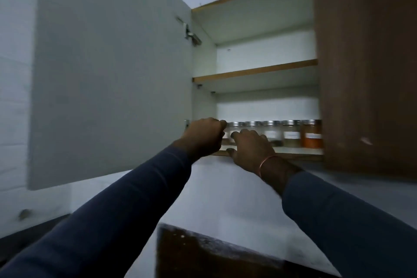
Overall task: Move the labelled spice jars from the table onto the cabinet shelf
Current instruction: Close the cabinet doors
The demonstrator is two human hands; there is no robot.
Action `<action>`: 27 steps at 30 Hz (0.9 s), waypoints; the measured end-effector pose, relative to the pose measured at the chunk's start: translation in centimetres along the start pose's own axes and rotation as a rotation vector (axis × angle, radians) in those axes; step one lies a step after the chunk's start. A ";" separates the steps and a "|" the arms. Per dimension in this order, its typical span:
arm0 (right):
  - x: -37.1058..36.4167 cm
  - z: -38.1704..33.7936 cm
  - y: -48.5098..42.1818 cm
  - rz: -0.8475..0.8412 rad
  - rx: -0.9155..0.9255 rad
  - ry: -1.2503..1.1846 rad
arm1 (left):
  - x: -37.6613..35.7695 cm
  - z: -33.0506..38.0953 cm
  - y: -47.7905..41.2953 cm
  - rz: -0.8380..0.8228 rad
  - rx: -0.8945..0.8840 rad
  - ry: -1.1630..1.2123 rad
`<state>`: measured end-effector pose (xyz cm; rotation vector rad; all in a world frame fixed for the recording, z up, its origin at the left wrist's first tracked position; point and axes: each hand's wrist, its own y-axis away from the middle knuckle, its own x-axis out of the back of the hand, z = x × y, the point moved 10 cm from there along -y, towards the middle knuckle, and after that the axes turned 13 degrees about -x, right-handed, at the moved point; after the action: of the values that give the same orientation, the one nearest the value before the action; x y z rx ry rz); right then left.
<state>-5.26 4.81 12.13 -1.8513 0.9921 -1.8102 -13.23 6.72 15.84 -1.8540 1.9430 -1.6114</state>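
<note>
Hands (204,136) (250,146) reach jars (291,134) on bottom shelf (297,152).

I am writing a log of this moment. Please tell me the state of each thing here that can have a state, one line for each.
Left cabinet door: swung open.
Right cabinet door: closed.
Spice jars: upright in a row on the bottom shelf, lids on.
Upper shelf: nothing visible on it.
Left hand: closed in a fist at the row's left end.
Right hand: fingers reaching among the jars; grip unclear.
</note>
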 end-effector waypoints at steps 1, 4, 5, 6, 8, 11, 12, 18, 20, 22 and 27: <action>0.1 -2.4 0.1 -0.002 0.029 -0.060 | 0.6 -1.4 1.4 -0.007 0.021 -0.022; 0.9 -12.3 0.6 0.015 0.180 -0.197 | 4.1 -6.7 7.1 -0.016 0.078 -0.166; 1.3 -15.2 1.0 0.020 0.227 -0.226 | 5.5 -8.1 8.8 -0.008 0.088 -0.218; 1.8 -17.9 1.4 0.030 0.265 -0.261 | 6.9 -9.6 10.5 0.007 0.105 -0.260; 3.3 -23.0 2.4 0.055 0.327 -0.358 | 9.9 -12.7 14.2 0.026 0.160 -0.346; 5.5 -28.6 3.9 0.095 0.370 -0.532 | 14.5 -15.4 18.9 0.122 0.200 -0.575; 6.1 -30.1 4.4 0.114 0.368 -0.588 | 15.9 -16.3 20.5 0.158 0.233 -0.618; 6.2 -32.8 4.6 0.132 0.273 -0.718 | 15.1 -23.1 26.3 0.439 0.712 0.290; 6.0 -32.9 4.6 0.125 0.251 -0.699 | 14.8 -23.5 26.5 0.479 0.748 0.397; 5.8 -33.0 5.0 0.115 0.239 -0.671 | 15.1 -23.5 26.6 0.506 0.752 0.442; 6.0 -32.3 6.5 0.065 0.196 -0.675 | 16.2 -20.9 26.0 0.620 0.706 0.439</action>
<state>-38.54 3.01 15.46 -2.0492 0.5856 -1.0590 -49.87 1.98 18.74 -0.6086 1.4931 -2.1473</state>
